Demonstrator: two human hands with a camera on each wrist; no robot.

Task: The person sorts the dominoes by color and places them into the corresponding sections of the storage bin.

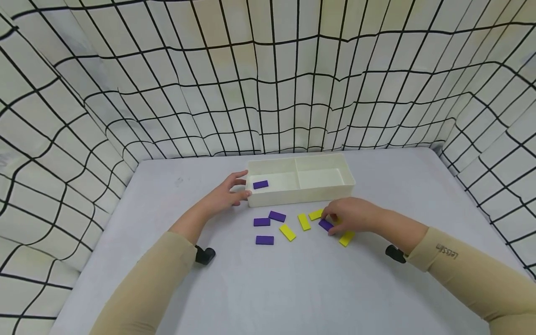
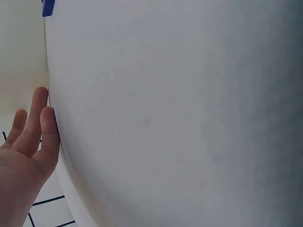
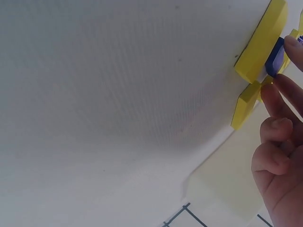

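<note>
R hand (image 1: 351, 215) has a purple tile (image 1: 325, 225) pinched btwn thumb & fingers, yellow tiles (image 1: 346, 239) close by it. Tile's prob. light, stiff, maybe slick (finish hard to tell); best taken by opposite edges. L hand (image 1: 225, 193), fingers apart, touches the white box (image 1: 301, 197) beside it.

Beige sleeves (image 1: 142, 284) with cuffs (image 1: 418, 251); small dark lettering (image 1: 446, 251) marks the right one, seemingly "Leissin", though hard to read; black rounded devices (image 1: 205, 255) at both wrists
</note>
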